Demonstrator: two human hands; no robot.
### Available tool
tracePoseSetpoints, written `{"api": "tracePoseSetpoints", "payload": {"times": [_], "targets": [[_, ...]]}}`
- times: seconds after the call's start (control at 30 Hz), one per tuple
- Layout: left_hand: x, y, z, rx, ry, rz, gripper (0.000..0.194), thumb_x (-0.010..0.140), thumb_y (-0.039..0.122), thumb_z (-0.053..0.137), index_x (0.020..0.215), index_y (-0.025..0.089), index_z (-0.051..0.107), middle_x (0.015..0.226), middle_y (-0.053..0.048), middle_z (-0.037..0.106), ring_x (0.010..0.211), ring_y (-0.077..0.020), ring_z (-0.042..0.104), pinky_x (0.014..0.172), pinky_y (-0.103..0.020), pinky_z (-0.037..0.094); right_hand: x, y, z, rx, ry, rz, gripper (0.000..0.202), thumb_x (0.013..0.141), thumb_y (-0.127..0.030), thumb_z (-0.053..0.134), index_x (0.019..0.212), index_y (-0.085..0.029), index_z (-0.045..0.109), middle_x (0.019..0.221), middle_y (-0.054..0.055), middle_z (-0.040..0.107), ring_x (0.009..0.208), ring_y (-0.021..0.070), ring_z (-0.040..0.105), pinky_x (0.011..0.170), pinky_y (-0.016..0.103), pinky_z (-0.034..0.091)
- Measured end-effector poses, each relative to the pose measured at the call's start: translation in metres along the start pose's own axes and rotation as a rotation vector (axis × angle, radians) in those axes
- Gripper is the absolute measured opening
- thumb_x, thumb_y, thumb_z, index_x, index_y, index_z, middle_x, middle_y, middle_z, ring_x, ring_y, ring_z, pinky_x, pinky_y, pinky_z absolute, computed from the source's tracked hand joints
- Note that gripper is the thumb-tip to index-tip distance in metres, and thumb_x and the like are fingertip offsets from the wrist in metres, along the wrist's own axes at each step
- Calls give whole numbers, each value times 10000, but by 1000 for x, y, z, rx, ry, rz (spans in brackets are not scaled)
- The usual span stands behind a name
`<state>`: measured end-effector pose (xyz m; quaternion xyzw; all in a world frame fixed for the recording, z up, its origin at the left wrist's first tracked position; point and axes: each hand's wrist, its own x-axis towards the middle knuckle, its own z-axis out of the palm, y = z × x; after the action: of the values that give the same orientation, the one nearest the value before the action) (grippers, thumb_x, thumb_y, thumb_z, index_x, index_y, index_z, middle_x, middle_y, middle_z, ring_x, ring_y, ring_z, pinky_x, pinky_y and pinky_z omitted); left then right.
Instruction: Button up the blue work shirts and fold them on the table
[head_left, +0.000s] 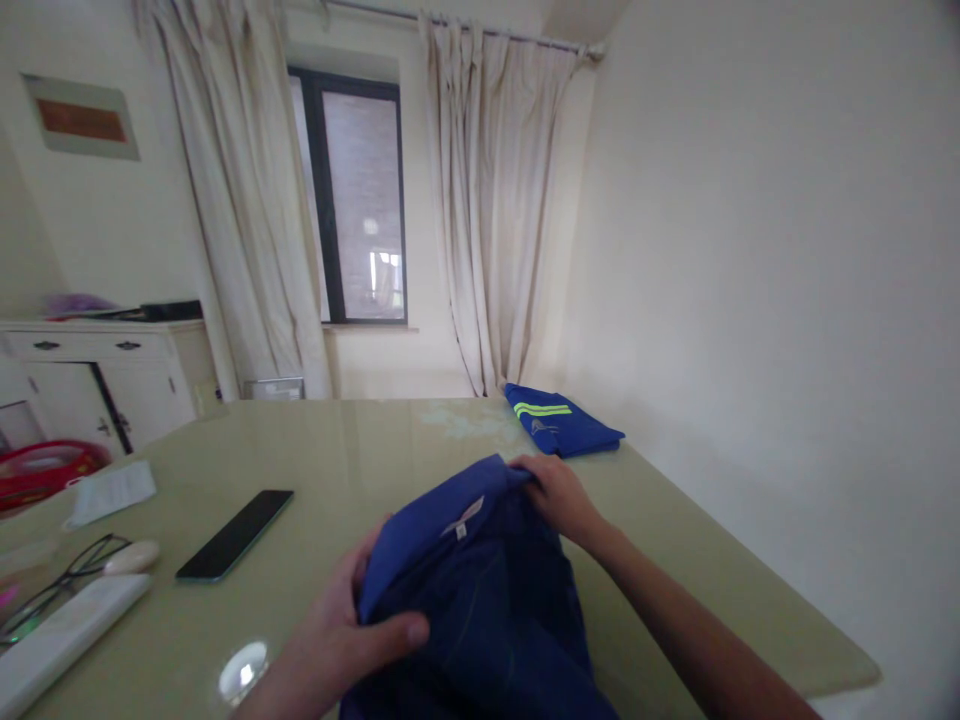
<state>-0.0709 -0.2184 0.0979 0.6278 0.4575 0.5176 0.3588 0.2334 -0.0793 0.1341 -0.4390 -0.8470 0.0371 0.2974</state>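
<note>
A dark blue jacket (480, 600) is held up over the near part of the table, its collar toward the far side and a small label inside the neck. My left hand (337, 620) grips the collar's left end, thumb lying over the inner side and fingers behind the cloth. At the collar's right end, my right hand (559, 492) has its fingers closed on the fabric. The lower part of the jacket runs out of the bottom of the view. Beyond my right hand lies a folded blue garment (577, 432) with yellow-green stripes.
A glass-topped table (360, 450) spreads before me. On its left are a phone (236, 537), eyeglasses (71, 575), a white face mask (112, 492) and a long white object (71, 640). A wall (787, 350) borders the right side; a white cabinet (142, 375) stands back left.
</note>
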Motion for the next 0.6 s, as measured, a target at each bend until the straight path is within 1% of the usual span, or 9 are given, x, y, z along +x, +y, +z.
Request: {"api": "tracePoseSetpoints", "payload": {"times": [0.07,0.13,0.2,0.27,0.37,0.43,0.53,0.57,0.6], "targets": [[14,12,-17,159,90,22,529,830,572,708,1280,320,589,1075,-53,742,1015,-309,703,861,-437,587,2,6,-28,-36,88,53,325,851,-141,532,1110,-207,717,1081,83,760,1018,259,675,922,381,457],[26,22,-35,367,187,123,368,879,470,657,1201,305,595,1070,-39,729,1010,-286,688,874,-397,558,1,3,-59,-65,160,59,255,867,-174,545,1046,-205,724,1029,67,766,967,252,686,884,368,469],[33,30,-48,622,249,258,266,887,380,610,1139,298,624,1082,-44,714,1031,-294,664,916,-408,521,-3,-7,-90,-112,206,41,188,880,-213,555,959,-207,726,952,51,760,901,238,685,819,341,473],[35,39,-55,917,326,363,239,890,327,580,1109,284,665,1122,-75,686,1057,-320,626,961,-448,478,-8,-21,-118,-204,226,14,161,883,-241,562,897,-214,720,898,38,741,845,222,673,759,315,459],[36,58,-55,1253,543,439,288,931,354,567,1160,231,693,1209,-144,626,1079,-357,564,979,-502,433,-18,-43,-155,-439,270,24,139,878,-305,587,831,-234,698,827,20,707,749,207,635,656,293,404],[39,72,-53,1339,702,486,336,936,416,599,1174,202,702,1214,-166,602,1055,-346,548,982,-510,421,-21,-57,-178,-609,347,63,158,883,-347,595,804,-235,674,802,29,680,708,212,607,622,297,372],[55,90,-53,1297,942,607,382,903,487,668,1143,194,720,1094,-126,595,987,-287,547,989,-497,415,-17,-72,-209,-831,501,155,177,924,-356,587,842,-217,659,848,80,662,717,235,601,636,322,375],[64,94,-53,1265,998,639,389,901,497,670,1131,187,722,1053,-112,592,981,-277,550,982,-485,420,-13,-73,-217,-885,536,187,175,943,-345,578,872,-208,661,866,100,660,730,244,607,651,334,383],[73,97,-52,1237,1018,650,394,909,500,658,1129,179,719,1021,-104,594,986,-275,558,965,-466,431,-7,-73,-223,-918,542,220,172,958,-333,571,905,-200,666,869,115,658,742,252,613,668,347,392]]}}
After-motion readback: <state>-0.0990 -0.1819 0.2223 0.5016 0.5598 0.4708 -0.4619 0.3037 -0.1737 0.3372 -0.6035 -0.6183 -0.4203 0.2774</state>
